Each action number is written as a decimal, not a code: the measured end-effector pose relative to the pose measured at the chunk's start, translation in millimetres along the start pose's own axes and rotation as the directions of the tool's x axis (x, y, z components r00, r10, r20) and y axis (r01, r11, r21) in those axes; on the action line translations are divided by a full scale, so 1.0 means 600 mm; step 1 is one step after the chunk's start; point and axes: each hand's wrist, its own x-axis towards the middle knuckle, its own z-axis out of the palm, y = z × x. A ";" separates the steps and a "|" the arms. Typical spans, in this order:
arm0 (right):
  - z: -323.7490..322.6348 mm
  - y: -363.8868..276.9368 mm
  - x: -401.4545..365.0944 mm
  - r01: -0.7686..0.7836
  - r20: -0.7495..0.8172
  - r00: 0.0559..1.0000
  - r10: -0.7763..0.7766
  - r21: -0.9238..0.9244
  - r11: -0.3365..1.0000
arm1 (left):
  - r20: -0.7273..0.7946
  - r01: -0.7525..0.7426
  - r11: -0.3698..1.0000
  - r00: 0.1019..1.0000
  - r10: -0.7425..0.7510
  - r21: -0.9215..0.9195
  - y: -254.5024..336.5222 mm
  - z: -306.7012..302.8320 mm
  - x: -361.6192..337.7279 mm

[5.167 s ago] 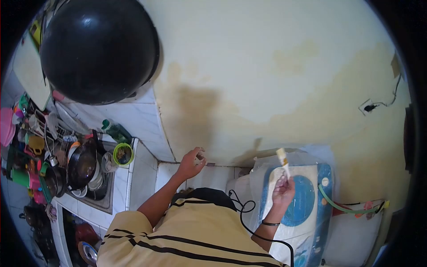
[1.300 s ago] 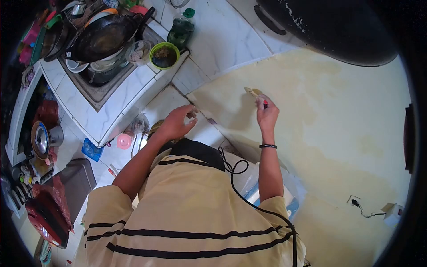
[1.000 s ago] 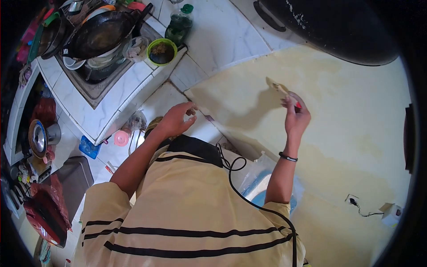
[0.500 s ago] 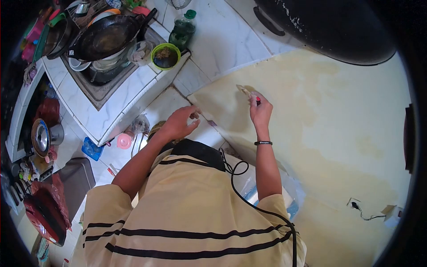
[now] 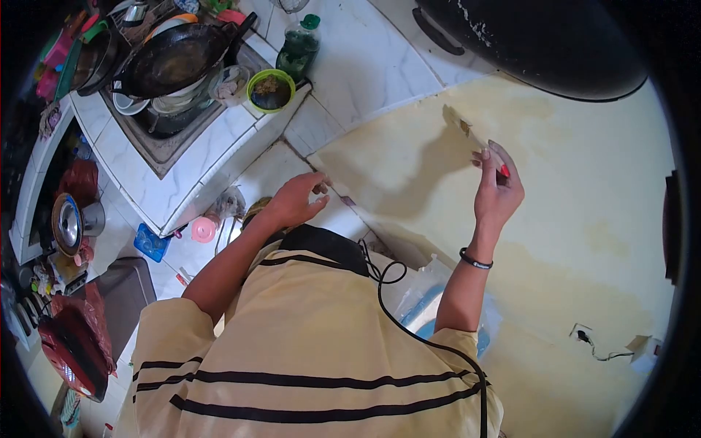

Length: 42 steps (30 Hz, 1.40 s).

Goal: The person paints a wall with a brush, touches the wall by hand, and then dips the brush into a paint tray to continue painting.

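My right hand [image 5: 499, 191], with a dark band at its wrist, is closed around a slim pale tool with a red end [image 5: 504, 171]. The tool's narrow tip [image 5: 461, 125] points up and left, in front of the pale yellow wall [image 5: 569, 197], and I cannot make out its exact kind or whether it touches the wall. A shadow of the hand and tool falls on the wall to the left. My left hand [image 5: 298, 199] hangs with loosely bent fingers and the thumb apart, near the lower edge of the wall. Nothing shows in it.
To the left, a tiled counter [image 5: 212, 157] holds a sink with a black pan [image 5: 175, 62] and dishes. A green bottle [image 5: 299, 47] and a lime-green bowl [image 5: 271, 91] stand at its corner. A large black wok [image 5: 540, 44] is at upper right, a plug [image 5: 583, 336] at lower right.
My right hand has moved right, carrying the tool, and the tool's tip has shifted up and right along the wall. My left hand has stayed almost where it was.
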 end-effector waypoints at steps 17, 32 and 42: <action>0.169 0.135 -0.041 0.055 0.326 0.945 -0.018 -0.103 0.993 | -0.001 -0.033 0.999 0.999 0.033 -0.017 -0.005 0.007 -0.007; 0.023 0.010 0.043 0.016 0.038 0.999 -0.017 0.006 1.000 | -0.020 -0.013 1.000 1.000 0.013 0.012 -0.011 -0.011 -0.005; 0.022 -0.009 -0.006 0.007 0.123 0.992 0.009 -0.125 0.992 | 0.005 -0.015 0.999 1.000 0.015 0.028 -0.003 -0.014 0.004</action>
